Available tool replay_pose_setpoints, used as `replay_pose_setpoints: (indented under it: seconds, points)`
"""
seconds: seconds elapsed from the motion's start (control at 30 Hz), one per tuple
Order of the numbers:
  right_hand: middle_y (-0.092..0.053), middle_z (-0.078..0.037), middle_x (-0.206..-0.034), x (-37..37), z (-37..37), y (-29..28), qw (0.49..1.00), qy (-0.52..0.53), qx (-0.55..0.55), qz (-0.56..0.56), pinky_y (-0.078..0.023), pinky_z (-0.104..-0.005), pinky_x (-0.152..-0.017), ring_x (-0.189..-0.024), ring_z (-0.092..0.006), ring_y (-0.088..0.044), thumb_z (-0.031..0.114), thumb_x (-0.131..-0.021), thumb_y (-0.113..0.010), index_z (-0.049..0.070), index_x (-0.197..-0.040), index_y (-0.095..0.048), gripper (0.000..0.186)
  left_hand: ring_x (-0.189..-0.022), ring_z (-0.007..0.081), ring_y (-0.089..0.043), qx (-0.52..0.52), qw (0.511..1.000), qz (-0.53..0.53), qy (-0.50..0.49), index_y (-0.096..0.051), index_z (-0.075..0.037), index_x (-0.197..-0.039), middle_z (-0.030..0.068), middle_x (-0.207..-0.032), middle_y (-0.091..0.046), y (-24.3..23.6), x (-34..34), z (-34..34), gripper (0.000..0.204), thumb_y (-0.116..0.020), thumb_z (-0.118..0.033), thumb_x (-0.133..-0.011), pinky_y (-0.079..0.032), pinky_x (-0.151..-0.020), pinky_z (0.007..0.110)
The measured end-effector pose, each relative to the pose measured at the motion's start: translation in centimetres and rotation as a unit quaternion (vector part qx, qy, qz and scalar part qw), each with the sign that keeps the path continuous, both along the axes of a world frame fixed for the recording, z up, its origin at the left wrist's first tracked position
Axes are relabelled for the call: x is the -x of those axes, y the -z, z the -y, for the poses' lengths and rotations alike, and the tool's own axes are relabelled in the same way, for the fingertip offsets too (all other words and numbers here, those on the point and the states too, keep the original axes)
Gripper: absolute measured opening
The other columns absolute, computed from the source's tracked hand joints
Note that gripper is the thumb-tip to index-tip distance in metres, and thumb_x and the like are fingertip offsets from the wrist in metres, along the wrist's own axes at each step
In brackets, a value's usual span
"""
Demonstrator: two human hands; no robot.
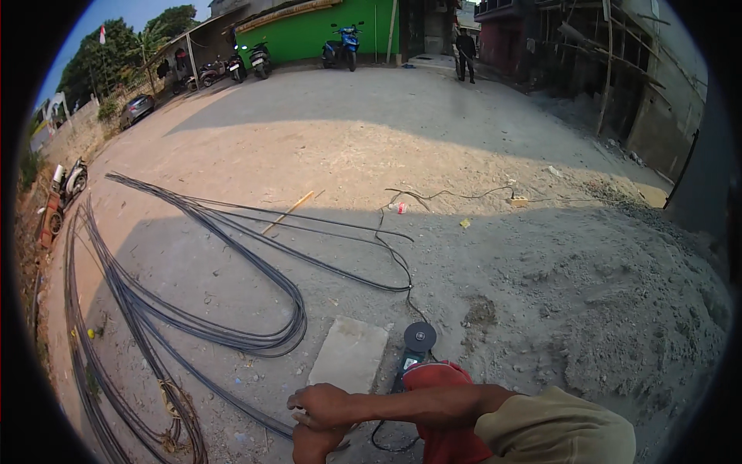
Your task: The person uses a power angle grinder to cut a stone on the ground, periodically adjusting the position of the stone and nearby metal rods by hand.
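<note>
My right hand (317,404) reaches across from the right, fingers curled, against my left hand (315,439), which is closed at the lower edge; what they hold, if anything, is hidden. Beneath and behind them lie long dark bent rods (239,406). A pale concrete slab (348,348) lies just beyond my hands. An angle grinder (412,356) with a dark disc rests right of the slab, with a cord beside it, next to red cloth (437,373).
More rod bundles (290,301) spread left, near a wooden stick (286,213) and yellow block (519,202). A gravel pile (634,309) lies right. A person (466,54) stands far back near scaffolding (603,77); scooters (340,50) stand by a green wall (309,35).
</note>
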State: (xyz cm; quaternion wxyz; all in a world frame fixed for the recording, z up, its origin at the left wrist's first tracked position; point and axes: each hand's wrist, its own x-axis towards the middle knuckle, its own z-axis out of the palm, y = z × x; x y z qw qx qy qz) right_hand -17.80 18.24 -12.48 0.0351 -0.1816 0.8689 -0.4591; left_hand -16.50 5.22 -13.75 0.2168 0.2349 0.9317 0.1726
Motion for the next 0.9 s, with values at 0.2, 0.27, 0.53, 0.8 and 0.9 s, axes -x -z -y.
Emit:
replay_pose_setpoints:
  seconds: [0.2, 0.27, 0.53, 0.8, 0.9]
  points:
    - [-0.065, -0.018, -0.089, 0.3, -0.5, -0.2, 0.999, -0.016, -0.029, 0.014, -0.05, -0.0465, -0.072, -0.084, -0.0375, -0.063, 0.023, -0.079, -0.064, 0.004, -0.102, -0.061, 0.031, -0.092, 0.038, -0.063, -0.001, 1.0, 0.012, 0.005, -0.062, -0.01, -0.109, 0.02, -0.098, -0.066, -1.5, -0.7, -0.8, 0.055, -0.067, -0.051, -0.074, -0.05, -0.078, 0.046]
    - [-0.065, -0.019, -0.089, 0.5, -0.7, 0.0, 0.999, -0.008, -0.041, 0.019, -0.05, -0.0466, -0.072, -0.084, -0.0375, -0.063, 0.023, -0.078, -0.065, 0.003, -0.102, -0.061, 0.031, -0.091, 0.0389, -0.063, -0.002, 1.0, 0.016, 0.009, -0.062, -0.009, -0.109, 0.0209, -0.098, -0.065, -1.6, -1.0, -1.1, 0.055, -0.067, -0.051, -0.074, -0.049, -0.078, 0.047]
    - [-0.064, -0.021, -0.085, 0.3, -0.2, 0.4, 0.999, 0.01, -0.04, -0.016, -0.05, -0.0472, -0.073, -0.082, -0.0388, -0.063, 0.021, -0.072, -0.07, 0.002, -0.095, -0.063, 0.031, -0.1, 0.0366, -0.061, 0.012, 0.999, 0.045, 0.006, -0.06, -0.006, -0.113, 0.02, -0.108, -0.064, -3.7, -1.6, -1.7, 0.06, -0.072, -0.049, -0.072, -0.048, -0.085, 0.044]
    - [-0.065, -0.017, -0.091, 1.2, -0.9, -1.9, 0.993, -0.055, -0.107, -0.002, -0.05, -0.0446, -0.073, -0.083, -0.0366, -0.063, 0.027, -0.078, -0.067, 0.004, -0.107, -0.06, 0.037, -0.11, 0.0345, -0.056, -0.005, 0.999, 0.045, 0.017, -0.056, -0.008, -0.122, 0.0196, -0.119, -0.059, -3.6, -1.0, -2.0, 0.067, -0.069, -0.053, -0.074, -0.045, -0.092, 0.042]
    - [-0.068, -0.014, -0.09, 4.0, -7.3, -5.1, 0.995, -0.095, -0.003, 0.034, -0.052, -0.0343, -0.075, -0.082, -0.0271, -0.067, 0.024, -0.078, -0.073, 0.003, -0.106, -0.064, 0.036, -0.111, 0.0338, -0.056, -0.03, 0.995, 0.082, 0.044, -0.054, -0.009, -0.124, 0.0197, -0.117, -0.06, -1.9, 0.7, -5.9, 0.061, -0.069, -0.045, -0.077, -0.044, -0.092, 0.042]
